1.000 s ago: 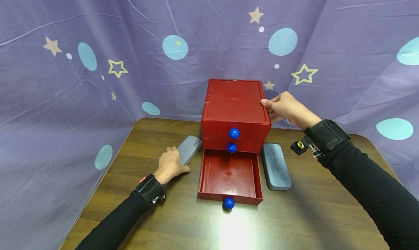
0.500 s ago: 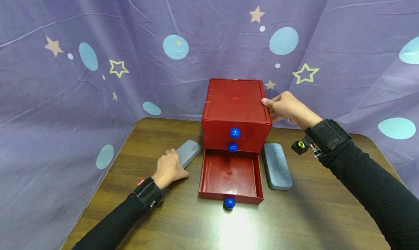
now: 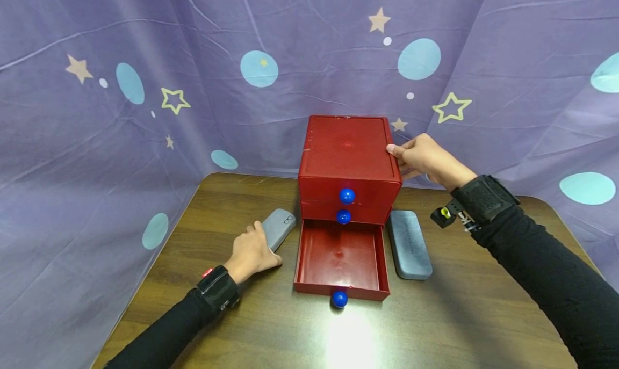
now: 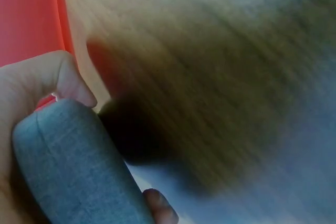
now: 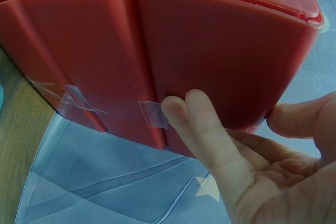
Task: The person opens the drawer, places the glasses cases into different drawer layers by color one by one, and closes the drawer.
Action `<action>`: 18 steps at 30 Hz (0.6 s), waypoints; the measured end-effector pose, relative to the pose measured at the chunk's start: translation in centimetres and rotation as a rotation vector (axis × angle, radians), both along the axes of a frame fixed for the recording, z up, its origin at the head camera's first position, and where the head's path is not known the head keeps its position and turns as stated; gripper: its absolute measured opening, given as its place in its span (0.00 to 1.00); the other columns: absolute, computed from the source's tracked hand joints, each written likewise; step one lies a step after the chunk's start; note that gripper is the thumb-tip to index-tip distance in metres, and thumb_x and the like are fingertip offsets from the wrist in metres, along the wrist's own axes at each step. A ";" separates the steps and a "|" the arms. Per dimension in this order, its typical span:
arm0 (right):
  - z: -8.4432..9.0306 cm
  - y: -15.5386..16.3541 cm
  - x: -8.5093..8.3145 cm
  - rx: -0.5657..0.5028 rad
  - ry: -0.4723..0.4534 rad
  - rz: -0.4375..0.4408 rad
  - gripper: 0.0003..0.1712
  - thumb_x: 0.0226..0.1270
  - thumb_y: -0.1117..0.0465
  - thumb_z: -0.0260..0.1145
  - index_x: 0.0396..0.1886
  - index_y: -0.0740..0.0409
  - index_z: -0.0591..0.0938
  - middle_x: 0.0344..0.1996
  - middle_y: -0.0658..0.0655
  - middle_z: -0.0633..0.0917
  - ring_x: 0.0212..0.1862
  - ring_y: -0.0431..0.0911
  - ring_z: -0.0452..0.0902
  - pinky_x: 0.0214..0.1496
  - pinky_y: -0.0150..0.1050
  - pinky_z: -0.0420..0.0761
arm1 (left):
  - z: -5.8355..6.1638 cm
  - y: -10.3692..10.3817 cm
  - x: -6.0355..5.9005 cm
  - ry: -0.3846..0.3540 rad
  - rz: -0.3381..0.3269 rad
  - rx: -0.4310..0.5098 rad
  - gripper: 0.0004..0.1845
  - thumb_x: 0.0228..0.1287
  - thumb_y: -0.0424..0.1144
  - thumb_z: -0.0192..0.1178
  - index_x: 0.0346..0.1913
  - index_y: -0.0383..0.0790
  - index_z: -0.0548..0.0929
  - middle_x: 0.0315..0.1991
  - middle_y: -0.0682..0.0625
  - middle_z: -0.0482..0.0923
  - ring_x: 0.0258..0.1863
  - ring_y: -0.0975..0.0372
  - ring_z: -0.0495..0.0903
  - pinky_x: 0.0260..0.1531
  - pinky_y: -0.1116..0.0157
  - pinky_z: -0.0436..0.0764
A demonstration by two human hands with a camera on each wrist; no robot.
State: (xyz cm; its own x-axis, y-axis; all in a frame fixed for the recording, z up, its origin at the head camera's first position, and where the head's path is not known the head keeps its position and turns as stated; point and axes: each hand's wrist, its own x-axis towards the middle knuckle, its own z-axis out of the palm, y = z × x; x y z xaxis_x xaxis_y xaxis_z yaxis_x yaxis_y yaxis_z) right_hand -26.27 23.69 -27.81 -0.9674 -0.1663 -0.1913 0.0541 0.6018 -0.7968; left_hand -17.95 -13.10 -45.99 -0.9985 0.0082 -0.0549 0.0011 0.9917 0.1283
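On the left of the table, my left hand [image 3: 252, 253] grips a grey glasses case [image 3: 279, 226] with a small spectacles mark on its far end. The left wrist view shows the case [image 4: 79, 161] between thumb and fingers. A red drawer unit [image 3: 347, 149] with blue knobs stands at the middle; its bottom drawer [image 3: 296, 277] is pulled out, with nothing in it. My right hand [image 3: 425, 157] rests on the unit's upper right edge, thumb on top. In the right wrist view, extended fingers [image 5: 207, 124] lie against the red side wall.
A second, blue-grey glasses case [image 3: 410, 245] lies on the wooden table [image 3: 464, 304], just right of the drawer unit. Behind the table hangs a purple cloth [image 3: 300, 30] with stars and dots. Clear tape [image 5: 154, 115] crosses seams on the unit's side.
My left hand has drawn the grey glasses case slightly down and toward me, away from the drawer unit's back. The right hand and the drawers stay in place.
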 end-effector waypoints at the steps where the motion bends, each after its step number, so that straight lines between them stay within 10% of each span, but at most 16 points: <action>1: 0.0 0.0 0.0 0.002 0.000 -0.002 0.33 0.81 0.49 0.54 0.60 0.80 0.77 0.35 0.61 0.90 0.35 0.42 0.87 0.49 0.52 0.88 | 0.1 0.0 0.0 -0.010 0.000 0.002 0.47 0.33 0.58 0.77 0.49 0.30 0.66 0.34 0.40 0.73 0.27 0.48 0.80 0.27 0.54 0.81; 18: 0.0 0.1 -0.2 -0.033 -0.009 -0.004 0.34 0.81 0.49 0.55 0.60 0.83 0.75 0.31 0.57 0.89 0.33 0.41 0.87 0.45 0.50 0.89 | 2.3 -1.2 0.1 -0.217 -0.034 0.087 0.47 0.39 0.50 0.81 0.56 0.26 0.68 0.39 0.38 0.76 0.33 0.48 0.80 0.34 0.53 0.82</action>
State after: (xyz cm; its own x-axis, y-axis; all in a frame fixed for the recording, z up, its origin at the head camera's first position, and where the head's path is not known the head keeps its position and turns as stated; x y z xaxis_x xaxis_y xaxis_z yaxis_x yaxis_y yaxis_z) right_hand -26.43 23.75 -27.80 -0.9664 -0.1685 -0.1942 0.0637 0.5747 -0.8159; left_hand -17.85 -14.26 -43.66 -0.9625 0.0554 -0.2656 -0.0028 0.9769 0.2138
